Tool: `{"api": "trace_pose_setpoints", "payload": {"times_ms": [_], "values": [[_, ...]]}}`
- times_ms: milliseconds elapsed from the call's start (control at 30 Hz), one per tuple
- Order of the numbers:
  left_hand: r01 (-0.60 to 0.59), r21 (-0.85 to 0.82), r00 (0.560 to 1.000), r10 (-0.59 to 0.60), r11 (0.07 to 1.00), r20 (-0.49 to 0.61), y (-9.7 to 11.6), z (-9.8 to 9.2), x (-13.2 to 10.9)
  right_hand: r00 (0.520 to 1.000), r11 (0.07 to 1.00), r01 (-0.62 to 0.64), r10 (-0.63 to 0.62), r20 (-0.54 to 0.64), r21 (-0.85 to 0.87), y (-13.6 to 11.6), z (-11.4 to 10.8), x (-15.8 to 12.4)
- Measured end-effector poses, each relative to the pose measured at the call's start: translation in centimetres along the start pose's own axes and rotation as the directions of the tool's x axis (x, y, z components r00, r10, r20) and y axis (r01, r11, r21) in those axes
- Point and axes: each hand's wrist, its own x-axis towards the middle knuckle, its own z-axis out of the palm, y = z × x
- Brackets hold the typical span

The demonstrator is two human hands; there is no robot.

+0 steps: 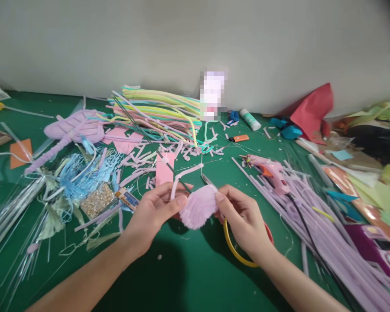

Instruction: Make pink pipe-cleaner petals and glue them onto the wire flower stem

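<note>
Between my two hands is a fuzzy lilac pipe-cleaner piece, rounded like a petal or shell. My left hand pinches its left edge between thumb and fingers, and a pale pipe-cleaner strip rises in a bend beside that thumb. At the opposite edge, the thumb and fingers of my right hand are closed on the same piece. Scissors with yellow and red handles lie on the table, partly hidden under my right hand; their blade tip shows above the lilac piece.
Coloured pipe cleaners are heaped at the back, with cut bits before them. A pink glue gun lies on lilac pipe cleaners at right, its black cord trailing forward. Blue tassels and a bead bag lie left.
</note>
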Motion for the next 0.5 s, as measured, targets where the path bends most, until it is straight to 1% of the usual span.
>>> {"api": "trace_pose_setpoints", "payload": {"times_ms": [100,233,400,500], "values": [[-0.004,0.001,1.0,0.004,1.0,0.006,0.06,0.02,-0.05,0.998,0.997,-0.061,0.059,0.033,0.049,-0.02,0.05,0.11],[-0.019,0.01,0.999,0.019,1.0,-0.047,0.25,0.08,-0.03,0.989,0.981,-0.134,0.124,0.081,0.14,0.02,0.24,0.12],[-0.04,0.019,0.996,0.042,0.999,-0.073,0.19,-0.04,0.04,0.984,0.944,-0.162,0.13,0.125,0.289,0.43,0.48,0.1],[-0.058,0.032,0.995,0.061,0.998,-0.074,0.0,-0.12,0.12,0.983,0.948,-0.162,0.132,0.126,0.272,0.42,0.55,0.02]]}}
